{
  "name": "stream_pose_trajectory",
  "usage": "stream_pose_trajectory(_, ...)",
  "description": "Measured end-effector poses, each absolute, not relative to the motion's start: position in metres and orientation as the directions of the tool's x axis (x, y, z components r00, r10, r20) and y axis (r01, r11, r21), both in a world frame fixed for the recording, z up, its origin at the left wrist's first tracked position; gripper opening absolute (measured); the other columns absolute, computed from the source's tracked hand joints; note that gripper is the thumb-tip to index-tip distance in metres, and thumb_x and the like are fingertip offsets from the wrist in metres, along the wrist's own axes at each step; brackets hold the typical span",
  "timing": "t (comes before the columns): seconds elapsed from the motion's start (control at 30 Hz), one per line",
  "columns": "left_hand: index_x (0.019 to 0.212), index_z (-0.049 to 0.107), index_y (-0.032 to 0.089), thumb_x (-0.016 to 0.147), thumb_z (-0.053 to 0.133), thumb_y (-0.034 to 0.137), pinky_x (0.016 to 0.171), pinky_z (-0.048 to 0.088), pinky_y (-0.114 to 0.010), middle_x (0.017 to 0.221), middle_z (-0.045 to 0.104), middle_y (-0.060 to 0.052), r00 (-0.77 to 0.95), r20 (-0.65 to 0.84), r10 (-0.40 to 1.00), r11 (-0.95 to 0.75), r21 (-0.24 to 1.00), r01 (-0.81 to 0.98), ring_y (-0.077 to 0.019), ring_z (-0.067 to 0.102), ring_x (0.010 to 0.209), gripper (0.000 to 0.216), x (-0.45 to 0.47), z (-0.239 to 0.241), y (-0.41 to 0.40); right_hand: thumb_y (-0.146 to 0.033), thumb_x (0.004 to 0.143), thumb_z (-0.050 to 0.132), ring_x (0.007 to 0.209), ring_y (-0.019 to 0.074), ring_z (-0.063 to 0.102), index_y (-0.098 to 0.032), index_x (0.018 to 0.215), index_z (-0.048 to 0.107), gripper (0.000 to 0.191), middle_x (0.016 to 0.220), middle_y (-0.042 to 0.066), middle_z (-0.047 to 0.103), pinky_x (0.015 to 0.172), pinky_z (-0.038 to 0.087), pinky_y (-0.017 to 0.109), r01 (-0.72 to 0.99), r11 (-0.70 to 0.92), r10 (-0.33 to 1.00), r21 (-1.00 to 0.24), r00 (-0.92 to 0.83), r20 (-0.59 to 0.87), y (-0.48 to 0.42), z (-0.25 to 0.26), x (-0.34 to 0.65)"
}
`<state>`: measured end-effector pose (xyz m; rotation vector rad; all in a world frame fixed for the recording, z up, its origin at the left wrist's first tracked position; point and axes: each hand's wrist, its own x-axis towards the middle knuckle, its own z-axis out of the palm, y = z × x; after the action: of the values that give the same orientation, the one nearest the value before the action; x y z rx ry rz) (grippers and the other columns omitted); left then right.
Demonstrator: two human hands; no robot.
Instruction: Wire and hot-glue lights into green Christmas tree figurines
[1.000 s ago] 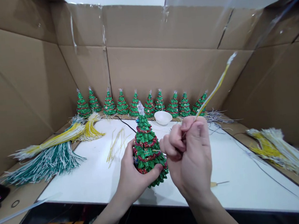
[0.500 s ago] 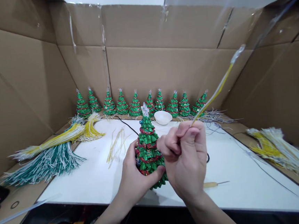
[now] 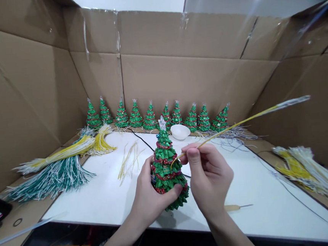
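Note:
My left hand (image 3: 149, 195) is wrapped round the lower part of a small green Christmas tree (image 3: 166, 165) with red garlands and a clear star on top, held upright just above the white board (image 3: 101, 197). My right hand (image 3: 210, 176) pinches a long yellow strip (image 3: 238, 123) with a silvery far end. The strip's near tip touches the tree's middle tiers, and its far end points out to the right.
A row of several finished trees (image 3: 163, 115) lines the cardboard back wall. A white bowl (image 3: 180, 131) sits before them. Bundles of yellow and green strips (image 3: 55, 163) lie left, more strips (image 3: 308, 164) right. A wooden-handled awl (image 3: 236, 207) lies near the front edge.
The yellow strip has swung down from pointing steeply upward to nearly level. My right hand has opened out of a fist into a pinch and lowered the strip's tip onto the tree.

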<state>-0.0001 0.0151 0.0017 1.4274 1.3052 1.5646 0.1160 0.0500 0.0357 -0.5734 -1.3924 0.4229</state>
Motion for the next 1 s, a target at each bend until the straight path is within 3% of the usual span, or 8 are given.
stream_pose_trajectory(0.13, 0.117, 0.054, 0.022, 0.063, 0.077, 0.026, 0.093, 0.055, -0.041, 0.109, 0.07, -0.006, -0.236, 0.304, 0.923, -0.279, 0.951, 0.133, -0.0272, 0.068, 0.103, 0.058, 0.0016, 0.0056, 0.014, -0.018, 0.098, 0.056, 0.066, 0.0085, 0.058, -0.023, 0.086, 0.062, 0.014, 0.075, -0.004, 0.061, 0.062, 0.048, 0.023, 0.158, 0.814, 0.549, -0.559, 0.105, 0.829, 0.053, 0.0267, 0.1222)
stream_pose_trajectory(0.37, 0.119, 0.054, 0.021, 0.068, 0.077, 0.028, 0.094, 0.055, -0.042, 0.113, 0.071, -0.006, -0.145, 0.312, 0.939, -0.297, 0.948, 0.118, -0.0273, 0.069, 0.105, 0.057, -0.0038, 0.0013, 0.0169, -0.019, 0.102, 0.048, 0.054, 0.0066, 0.062, -0.023, 0.09, 0.058, 0.016, 0.089, -0.001, 0.072, 0.048, 0.05, 0.02, -0.075, 0.786, 0.616, -0.613, 0.019, 0.788, 0.0486, 0.029, 0.1233)
stream_pose_trajectory(0.5, 0.121, 0.054, 0.022, 0.07, 0.078, 0.031, 0.099, 0.053, -0.045, 0.118, 0.07, -0.008, -0.132, 0.337, 0.932, -0.32, 0.938, 0.132, -0.0286, 0.066, 0.111, 0.058, -0.0068, -0.0027, 0.0183, -0.018, 0.099, 0.053, 0.058, 0.0102, 0.069, -0.021, 0.087, 0.06, 0.014, 0.082, -0.001, 0.074, 0.053, 0.059, 0.022, -0.108, 0.772, 0.635, -0.627, 0.082, 0.768, 0.0463, 0.0323, 0.1219)
stream_pose_trajectory(0.77, 0.121, 0.054, 0.022, 0.07, 0.075, 0.029, 0.096, 0.055, -0.042, 0.119, 0.07, -0.009, -0.137, 0.312, 0.94, -0.296, 0.947, 0.121, -0.0293, 0.068, 0.111, 0.055, -0.004, 0.0003, 0.0163, -0.021, 0.087, 0.07, 0.063, 0.0108, 0.069, -0.022, 0.09, 0.067, 0.004, 0.079, -0.001, 0.073, 0.057, 0.058, 0.021, 0.031, 0.674, 0.734, -0.738, 0.092, 0.673, 0.0446, 0.0323, 0.1256)
stream_pose_trajectory(1.0, 0.12, 0.055, 0.021, 0.067, 0.076, 0.027, 0.093, 0.056, -0.039, 0.115, 0.072, -0.009, -0.138, 0.307, 0.942, -0.291, 0.949, 0.122, -0.0304, 0.069, 0.108, 0.057, -0.0039, 0.0012, 0.0167, -0.024, 0.086, 0.071, 0.065, 0.0123, 0.069, -0.022, 0.086, 0.064, 0.008, 0.08, 0.0, 0.072, 0.057, 0.057, 0.022, 0.132, 0.663, 0.73, -0.737, 0.102, 0.676, 0.0462, 0.0289, 0.1258)
